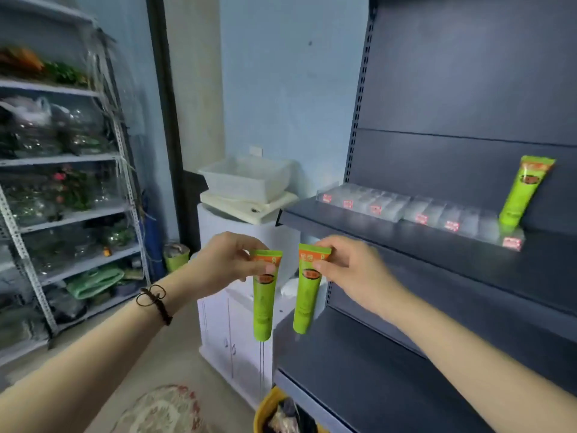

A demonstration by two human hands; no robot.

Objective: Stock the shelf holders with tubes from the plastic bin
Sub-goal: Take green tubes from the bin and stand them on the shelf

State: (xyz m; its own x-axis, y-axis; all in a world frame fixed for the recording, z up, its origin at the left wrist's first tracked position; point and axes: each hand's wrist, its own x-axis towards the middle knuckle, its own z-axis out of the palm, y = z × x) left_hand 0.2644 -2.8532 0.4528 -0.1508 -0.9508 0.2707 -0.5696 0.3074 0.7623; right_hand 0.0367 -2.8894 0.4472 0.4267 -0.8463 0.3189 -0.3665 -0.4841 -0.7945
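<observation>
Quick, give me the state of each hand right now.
Left hand: pinches the left green tube by its flat top end, and the tube hangs down.
Right hand: pinches the right green tube the same way.

To my left stands a grey metal rack [62, 159], its shelves packed with clear bags of greenery [34, 132]. One bag shows pink flowers [62, 179], and a pale green bag [93, 281] lies on a lower shelf. A small green pot [176, 257] sits on the floor between the rack and a white cabinet [218, 323], which has a cream tray [268, 207] askew on top. Behind is a pale blue wall [281, 89] with a dark upright post [162, 89]. Near my feet are a patterned rug [162, 410] and a yellow bucket [265, 410].
</observation>
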